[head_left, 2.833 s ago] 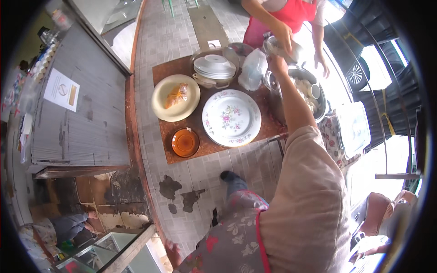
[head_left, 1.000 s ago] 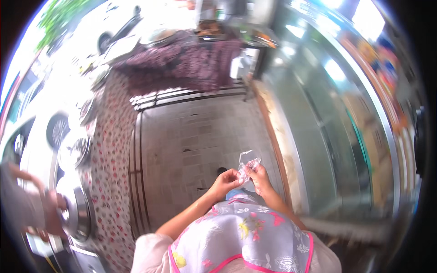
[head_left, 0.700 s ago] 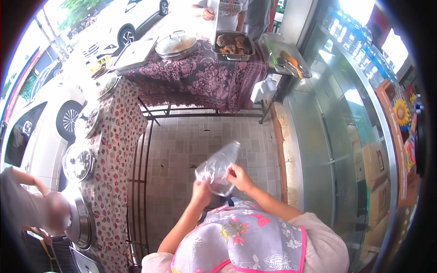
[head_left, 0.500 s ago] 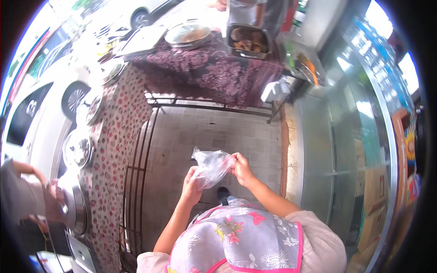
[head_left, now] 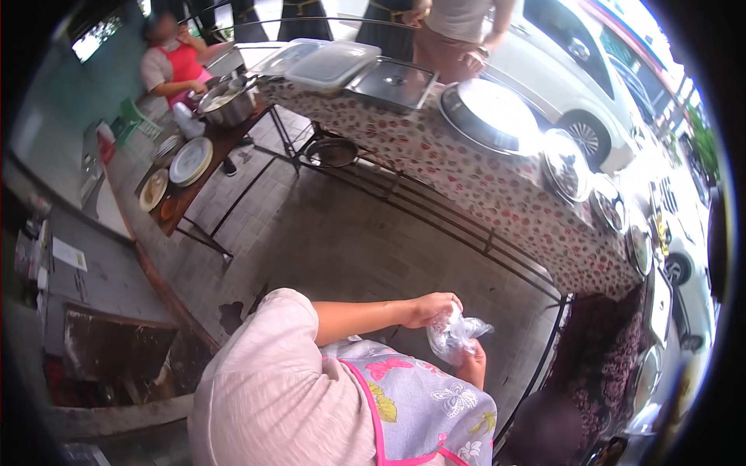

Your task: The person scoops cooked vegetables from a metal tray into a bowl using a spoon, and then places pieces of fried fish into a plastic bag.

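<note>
1. With left hand, pinching far left side of bag; with right hand, gripping near right side. Holding it, clear and crumpled, right of middle, just beyond flowered apron. Cannot tell what, if anything, to count as contents.
2. Looking down past bag to tiled floor, dim in middle and brighter toward far left.
3. Facing long table, running from far middle to right, draped in red-patterned cloth above dark metal bars.
4. Seeing white car beyond it, far right.
5. Looking far left to wooden table, well apart from both hands.
6. Seeing person in red apron behind it, far left, and another person in pale top behind long table.
7. On red-patterned cloth, from right to left, seeing round metal lid, metal tray and pale lidded box.
8. On wooden table, seeing metal pot at far end, then white plate, yellowish plate and small brown saucer nearer.
</note>
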A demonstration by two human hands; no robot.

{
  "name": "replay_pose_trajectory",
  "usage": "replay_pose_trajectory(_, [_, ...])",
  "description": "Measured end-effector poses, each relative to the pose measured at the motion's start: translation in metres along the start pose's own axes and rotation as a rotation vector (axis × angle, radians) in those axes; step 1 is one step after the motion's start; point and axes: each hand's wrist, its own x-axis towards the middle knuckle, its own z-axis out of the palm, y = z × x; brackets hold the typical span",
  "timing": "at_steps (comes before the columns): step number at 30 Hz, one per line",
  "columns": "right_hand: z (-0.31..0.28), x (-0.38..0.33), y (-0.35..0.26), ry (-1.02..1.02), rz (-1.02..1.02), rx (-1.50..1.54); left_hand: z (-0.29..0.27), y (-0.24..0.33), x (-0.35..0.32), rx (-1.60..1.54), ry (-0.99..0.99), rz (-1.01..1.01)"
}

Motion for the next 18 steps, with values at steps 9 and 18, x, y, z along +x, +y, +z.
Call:
replay_pose_trajectory(9, [0.232,0.065,0.057,-0.058,0.146,0.341,-0.191,-0.037,-0.224,0.022,0.128,0.418])
replay_pose_trajectory(18, [0.514,0.072,0.147,-0.806,0.578,-0.085,-0.293,-0.095,-0.472,0.173,0.912,0.589])
